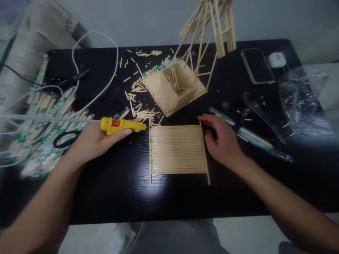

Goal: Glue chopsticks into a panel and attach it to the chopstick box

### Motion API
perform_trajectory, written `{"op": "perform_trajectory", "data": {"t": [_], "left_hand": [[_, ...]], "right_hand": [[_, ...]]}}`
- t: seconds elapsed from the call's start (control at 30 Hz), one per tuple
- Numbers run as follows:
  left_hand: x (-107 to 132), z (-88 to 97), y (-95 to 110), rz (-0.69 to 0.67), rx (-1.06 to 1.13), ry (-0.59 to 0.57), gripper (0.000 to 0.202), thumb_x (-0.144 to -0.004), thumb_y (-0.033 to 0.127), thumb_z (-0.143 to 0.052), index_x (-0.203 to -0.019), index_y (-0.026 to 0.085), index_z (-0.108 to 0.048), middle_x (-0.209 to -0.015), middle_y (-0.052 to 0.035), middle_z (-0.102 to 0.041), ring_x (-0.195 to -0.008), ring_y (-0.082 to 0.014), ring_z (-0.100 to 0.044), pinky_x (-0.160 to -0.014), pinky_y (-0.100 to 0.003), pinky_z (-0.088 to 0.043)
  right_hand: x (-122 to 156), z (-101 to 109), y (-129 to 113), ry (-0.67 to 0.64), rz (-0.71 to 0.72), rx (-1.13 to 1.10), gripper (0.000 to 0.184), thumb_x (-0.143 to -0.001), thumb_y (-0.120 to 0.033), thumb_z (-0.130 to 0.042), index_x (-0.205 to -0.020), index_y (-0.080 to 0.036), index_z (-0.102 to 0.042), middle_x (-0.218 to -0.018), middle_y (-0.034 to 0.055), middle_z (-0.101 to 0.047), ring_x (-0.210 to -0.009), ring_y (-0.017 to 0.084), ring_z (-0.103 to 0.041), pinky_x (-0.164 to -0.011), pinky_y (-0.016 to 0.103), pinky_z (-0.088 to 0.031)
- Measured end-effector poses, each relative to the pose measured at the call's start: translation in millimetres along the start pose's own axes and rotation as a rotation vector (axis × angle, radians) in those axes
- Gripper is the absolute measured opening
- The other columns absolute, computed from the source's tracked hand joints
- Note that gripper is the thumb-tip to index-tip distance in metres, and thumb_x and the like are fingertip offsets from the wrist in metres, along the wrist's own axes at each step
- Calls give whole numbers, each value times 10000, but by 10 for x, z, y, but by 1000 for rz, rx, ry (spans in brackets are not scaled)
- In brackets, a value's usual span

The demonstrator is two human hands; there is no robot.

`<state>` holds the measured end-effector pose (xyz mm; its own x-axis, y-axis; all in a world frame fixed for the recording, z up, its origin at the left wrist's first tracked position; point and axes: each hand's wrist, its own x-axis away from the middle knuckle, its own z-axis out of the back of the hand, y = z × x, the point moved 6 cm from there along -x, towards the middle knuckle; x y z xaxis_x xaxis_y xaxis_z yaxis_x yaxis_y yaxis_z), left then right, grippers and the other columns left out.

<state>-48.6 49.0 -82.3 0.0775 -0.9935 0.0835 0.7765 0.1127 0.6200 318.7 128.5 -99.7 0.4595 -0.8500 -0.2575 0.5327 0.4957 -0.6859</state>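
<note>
- Clock places go from the stick mat [177, 151], which lies flat mid-table in front of you.
- Your left hand [91, 141], at nine to ten o'clock, has its fingers wrapped around the yellow glue gun [123, 125]. The tip is right by the mat's top left corner.
- Your right hand [225, 139], at two o'clock, has fingers at the top of the right side stick [208, 176]. I cannot tell if they pinch it.
- If your right hand pushes too hard, the mat could twist and its sticks could go crooked.
- The tip may be hot, so a slip could burn you or drop glue in the wrong spot.
- A snag on the white cord [53, 119], toward nine o'clock, could pull the gun away.
- Stick bits [140, 114] at eleven o'clock could get stuck in wet glue.
- The black table [119, 197] shows wood lines and a shiny patch.
- A stick box [182, 100] sits at twelve, a phone [257, 66] between one and two, a clear bag [299, 98] at two, and wrapped sticks [45, 141] at nine.
- A plain gray wall [148, 21] stands behind, and pale floor [238, 233] shows at six.
</note>
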Motion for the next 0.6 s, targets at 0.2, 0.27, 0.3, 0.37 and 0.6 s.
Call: {"op": "perform_trajectory", "data": {"t": [0.2,0.27,0.3,0.37,0.6], "left_hand": [[2,-36,82,-57,76,-25,481,-927,705,-716,-1153,302,-848,-1067,-16,-863,-917,-268,-816,-895,-390,-688],[-1,-51,116,-82,85,-40,469,-938,685,-711,-1162,294,-842,-1095,-18,-861,-938,-264,-814,-910,-383,-680],[-4,-58,128,-94,79,-46,466,-940,681,-709,-1154,288,-841,-1102,-21,-860,-942,-265,-812,-908,-380,-675],[-13,-71,135,-109,52,-50,467,-938,682,-704,-1114,271,-841,-1074,-31,-860,-913,-266,-807,-864,-373,-669],[-39,-115,86,-96,79,-43,510,-903,717,-705,-1065,251,-832,-989,-49,-852,-830,-264,-784,-761,-358,-637]], "right_hand": [[-3,-12,22,-2,3,-28,547,-886,-24,-505,-1362,-248,-653,-1393,137,-699,-1309,313,-711,-1136,598,-621],[-4,-17,32,-1,2,-35,542,-887,-28,-507,-1359,-251,-655,-1392,134,-699,-1302,312,-713,-1138,604,-618],[-5,-19,37,1,2,-38,540,-887,-29,-506,-1357,-250,-656,-1389,134,-700,-1296,310,-715,-1137,606,-618],[-7,-25,46,3,2,-43,539,-885,-31,-507,-1355,-248,-656,-1382,133,-704,-1286,309,-719,-1134,610,-618],[-32,-41,61,6,22,-59,532,-867,-28,-507,-1330,-240,-659,-1356,136,-715,-1279,308,-718,-1152,622,-600]]}}
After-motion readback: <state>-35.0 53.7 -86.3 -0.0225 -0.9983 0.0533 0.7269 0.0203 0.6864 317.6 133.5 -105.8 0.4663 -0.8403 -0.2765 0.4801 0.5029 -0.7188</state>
